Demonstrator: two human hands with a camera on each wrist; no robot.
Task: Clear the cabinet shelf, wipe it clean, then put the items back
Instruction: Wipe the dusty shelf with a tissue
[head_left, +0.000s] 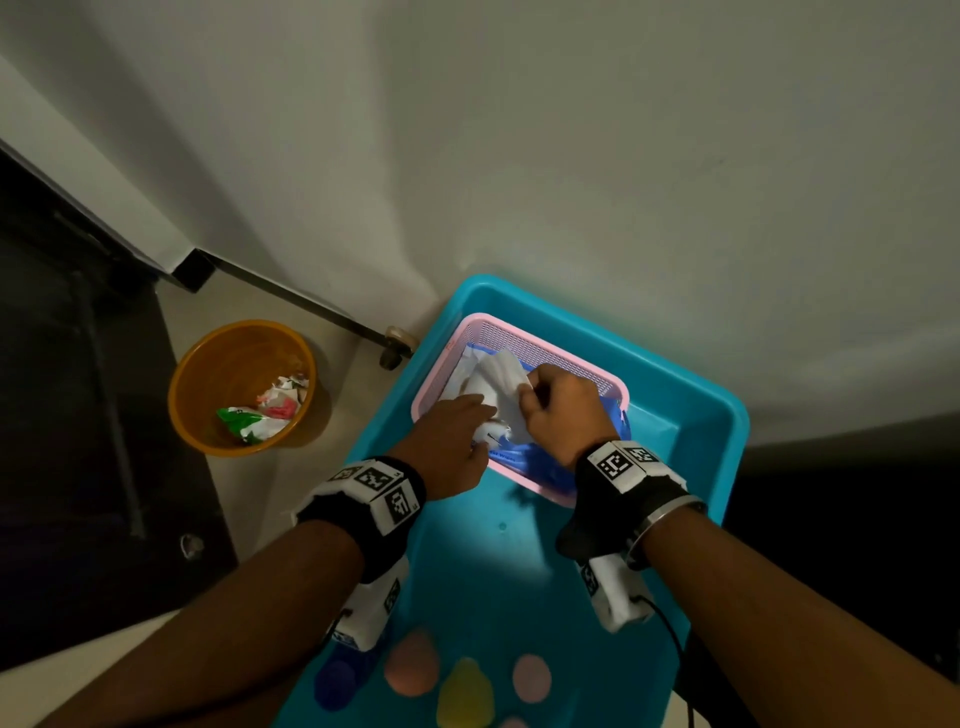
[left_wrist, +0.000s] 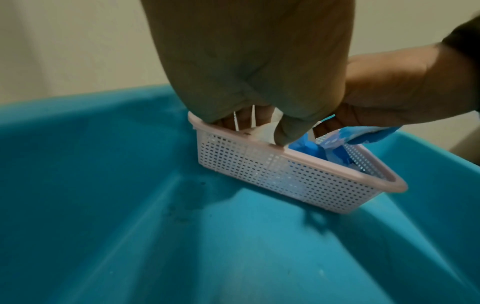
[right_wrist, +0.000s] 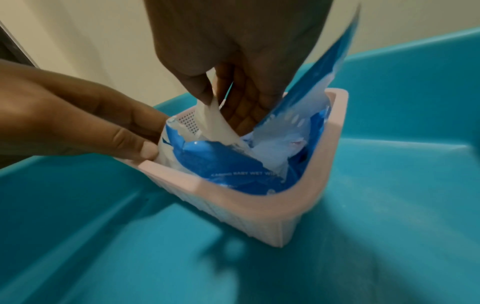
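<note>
Dim corner by a plain wall: teal tub (head_left: 717, 415) holds a pink basket (head_left: 524, 332). Right hand (head_left: 563, 410) pinches a white wipe (head_left: 501, 379); left hand (head_left: 454, 436) grips the wipes pack (right_wrist: 221, 162). Orange bin (head_left: 208, 374) on the floor, left.

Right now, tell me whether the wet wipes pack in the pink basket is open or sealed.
Open. The wet wipes pack has its flap lifted, and the right hand pinches a white wipe coming out of it.

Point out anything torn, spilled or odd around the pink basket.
The blue wipes pack in the pink basket has a ragged, torn-open top. The right hand pinches a white wipe; the left hand steadies the pack. Dark specks mark the teal tub floor.
</note>
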